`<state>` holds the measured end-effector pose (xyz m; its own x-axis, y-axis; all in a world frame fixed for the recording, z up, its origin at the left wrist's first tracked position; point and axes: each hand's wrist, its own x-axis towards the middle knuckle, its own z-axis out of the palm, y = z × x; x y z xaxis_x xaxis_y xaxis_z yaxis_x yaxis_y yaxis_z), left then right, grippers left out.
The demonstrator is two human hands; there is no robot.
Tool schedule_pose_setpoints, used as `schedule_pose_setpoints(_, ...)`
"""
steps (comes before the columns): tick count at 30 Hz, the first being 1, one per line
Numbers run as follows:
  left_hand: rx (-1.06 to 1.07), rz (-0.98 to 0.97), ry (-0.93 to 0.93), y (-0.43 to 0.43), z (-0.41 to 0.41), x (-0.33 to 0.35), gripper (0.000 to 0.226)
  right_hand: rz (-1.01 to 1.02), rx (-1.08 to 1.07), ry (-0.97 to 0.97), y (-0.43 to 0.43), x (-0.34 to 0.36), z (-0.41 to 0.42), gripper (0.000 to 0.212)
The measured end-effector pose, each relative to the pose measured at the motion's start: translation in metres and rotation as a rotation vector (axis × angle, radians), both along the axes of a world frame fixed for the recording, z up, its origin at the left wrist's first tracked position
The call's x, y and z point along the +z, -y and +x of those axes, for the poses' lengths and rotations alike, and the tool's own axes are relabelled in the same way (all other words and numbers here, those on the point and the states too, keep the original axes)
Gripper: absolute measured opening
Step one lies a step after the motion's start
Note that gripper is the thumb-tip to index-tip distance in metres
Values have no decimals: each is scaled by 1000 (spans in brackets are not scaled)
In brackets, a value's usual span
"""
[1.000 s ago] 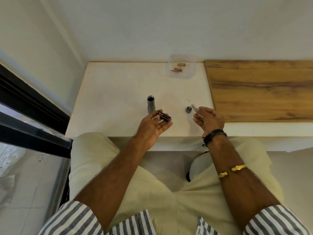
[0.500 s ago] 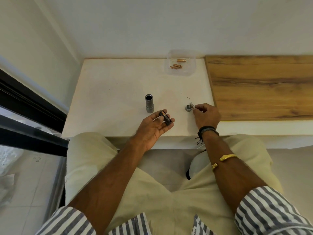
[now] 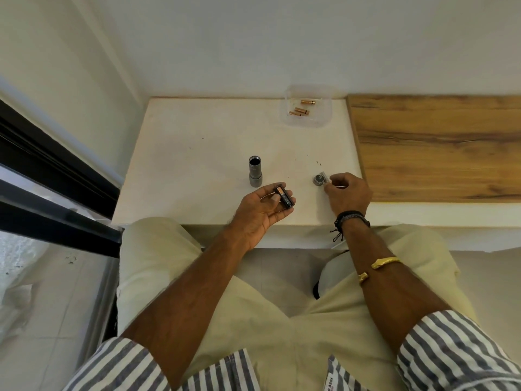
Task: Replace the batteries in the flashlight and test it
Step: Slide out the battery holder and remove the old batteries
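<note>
The grey flashlight body [image 3: 255, 172] stands upright on the white table [image 3: 197, 153], its open end facing up. My left hand [image 3: 260, 210] lies palm up near the front edge and holds a black battery holder [image 3: 284, 197] with a battery in it. My right hand [image 3: 348, 194] rests on the table with its fingertips pinched on a small silvery battery [image 3: 327, 179], which touches the round flashlight cap [image 3: 318, 179]. A clear plastic container [image 3: 307, 110] at the back holds three copper-coloured batteries [image 3: 300, 110].
A wooden board [image 3: 437, 148] covers the surface to the right of the white table. A wall runs along the back, and a dark window frame [image 3: 56, 176] lies to the left. My lap in beige trousers is below the table's front edge.
My right hand has lowered the small battery from the air down beside the cap. My left hand has turned the battery holder slightly in its palm.
</note>
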<state>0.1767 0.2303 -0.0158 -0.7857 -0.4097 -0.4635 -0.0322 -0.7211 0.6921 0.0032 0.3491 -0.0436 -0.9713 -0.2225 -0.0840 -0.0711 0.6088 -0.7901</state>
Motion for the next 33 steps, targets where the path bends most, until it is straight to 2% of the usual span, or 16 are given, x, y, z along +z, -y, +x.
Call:
schedule_pose_setpoints(4,0,-51,11,2,0,-1,28,-130,-19,66,-3,10,9,10)
schedule_pose_setpoints(6,-11,-94,22,2,-1,-1,29,-230,59,163,-1,20,18,8)
schedule_pose_setpoints(10,-11,-336,69,-1,-2,0,30,-295,290,429,5,39,46,9)
schedule_pose_setpoints(13,1,-507,97,-4,-3,0,30,-344,285,567,9,42,60,14)
schedule_pose_setpoints(16,9,-631,139,-3,-2,-1,29,-365,261,626,11,41,61,18)
schedule_pose_setpoints(21,0,-802,183,-2,-2,-5,30,-404,271,763,10,45,63,12)
schedule_pose_setpoints(26,0,-876,182,-1,0,-6,31,-441,258,830,7,47,63,16)
schedule_pose_setpoints(33,-18,-955,176,-4,-1,-7,33,-533,250,912,6,47,63,8)
